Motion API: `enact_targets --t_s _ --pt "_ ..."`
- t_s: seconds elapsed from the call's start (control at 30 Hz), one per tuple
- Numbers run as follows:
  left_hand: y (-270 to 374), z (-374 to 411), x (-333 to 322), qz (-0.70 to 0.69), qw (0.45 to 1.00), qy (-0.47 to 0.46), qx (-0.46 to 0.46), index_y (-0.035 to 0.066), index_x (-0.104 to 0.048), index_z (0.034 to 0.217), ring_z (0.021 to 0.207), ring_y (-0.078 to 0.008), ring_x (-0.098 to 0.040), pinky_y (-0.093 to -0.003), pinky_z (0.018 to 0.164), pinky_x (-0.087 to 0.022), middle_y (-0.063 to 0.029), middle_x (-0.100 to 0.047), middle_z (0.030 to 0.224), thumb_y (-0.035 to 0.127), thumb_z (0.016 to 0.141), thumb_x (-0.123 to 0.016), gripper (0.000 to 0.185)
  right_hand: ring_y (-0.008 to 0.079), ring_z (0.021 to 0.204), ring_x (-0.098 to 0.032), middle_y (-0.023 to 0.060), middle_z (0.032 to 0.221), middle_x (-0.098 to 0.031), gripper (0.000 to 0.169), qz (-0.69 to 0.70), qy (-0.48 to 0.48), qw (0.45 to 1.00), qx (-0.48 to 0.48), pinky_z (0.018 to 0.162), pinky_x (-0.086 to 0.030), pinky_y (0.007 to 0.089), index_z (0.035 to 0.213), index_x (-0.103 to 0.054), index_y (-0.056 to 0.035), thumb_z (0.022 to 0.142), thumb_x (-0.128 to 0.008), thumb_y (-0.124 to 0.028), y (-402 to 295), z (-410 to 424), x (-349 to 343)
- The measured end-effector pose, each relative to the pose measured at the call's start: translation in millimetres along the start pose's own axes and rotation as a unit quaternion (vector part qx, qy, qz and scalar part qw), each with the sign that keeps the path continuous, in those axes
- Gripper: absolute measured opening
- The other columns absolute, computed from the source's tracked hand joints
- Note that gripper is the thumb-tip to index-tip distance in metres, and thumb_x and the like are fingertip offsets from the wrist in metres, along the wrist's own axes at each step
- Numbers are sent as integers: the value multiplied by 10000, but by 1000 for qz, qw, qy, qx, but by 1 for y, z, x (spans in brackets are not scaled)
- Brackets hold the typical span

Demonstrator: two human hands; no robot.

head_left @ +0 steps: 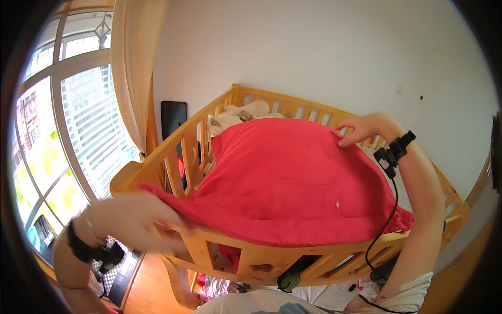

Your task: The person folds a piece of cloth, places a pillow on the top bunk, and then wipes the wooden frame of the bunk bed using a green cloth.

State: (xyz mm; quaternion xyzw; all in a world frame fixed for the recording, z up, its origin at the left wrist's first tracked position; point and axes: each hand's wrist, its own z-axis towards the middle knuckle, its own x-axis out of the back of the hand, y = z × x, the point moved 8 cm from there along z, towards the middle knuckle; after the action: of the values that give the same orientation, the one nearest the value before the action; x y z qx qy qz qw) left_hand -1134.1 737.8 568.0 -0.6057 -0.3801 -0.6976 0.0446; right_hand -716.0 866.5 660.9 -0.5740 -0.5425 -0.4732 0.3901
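A large red quilt (290,180) lies bulging over the upper bunk of a wooden bed, its near edge draped over the front guard rail (262,265). My left hand (145,221), blurred, is at the quilt's near left corner beside the rail; whether its fingers hold the cloth cannot be made out. At the quilt's far right edge is my right hand (359,129), thumb and fingers on either side of the edge; the fingertips are partly hidden behind the cloth. Both wrists wear black strapped devices, and a cable runs down from the right one.
A cream plush toy (243,114) rests in the bunk's far corner. Wooden slatted rails surround the bunk. At left are a window (94,129), a beige curtain (133,70) and a dark panel (173,117). Green cloth (290,280) hangs beneath the front rail, above bedding on the lower level.
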Motion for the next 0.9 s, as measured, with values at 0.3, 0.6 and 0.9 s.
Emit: enact_targets --t_s 0.3,0.6,0.9 --pt "-131 128 20 -219 894 -127 369 31 -443 1437 1004 -322 -689 -382 800 -571 -217 -667 1117 905 779 -347 1098 333 1129 -623 177 1409 -518 989 140 -127 981 -40 872 -580 455 1449 -412 -32 769 -695 -692 64 12 -73" --pt "-90 213 7 -362 901 -75 228 82 -365 1516 1319 -213 -499 -394 1069 -435 -130 -463 1492 660 814 -665 958 363 1120 -626 210 1351 -561 1047 129 -99 986 -25 876 -562 431 1434 -449 -28 718 -687 -753 69 19 -86" --pt "-17 287 168 5 921 359 -148 67 -638 1162 1006 -347 -650 -397 881 -504 -198 -693 1072 325 787 -621 456 352 1053 -658 237 1090 -694 382 206 202 955 63 887 -514 409 1194 -639 -3 864 -580 -185 76 37 -71"
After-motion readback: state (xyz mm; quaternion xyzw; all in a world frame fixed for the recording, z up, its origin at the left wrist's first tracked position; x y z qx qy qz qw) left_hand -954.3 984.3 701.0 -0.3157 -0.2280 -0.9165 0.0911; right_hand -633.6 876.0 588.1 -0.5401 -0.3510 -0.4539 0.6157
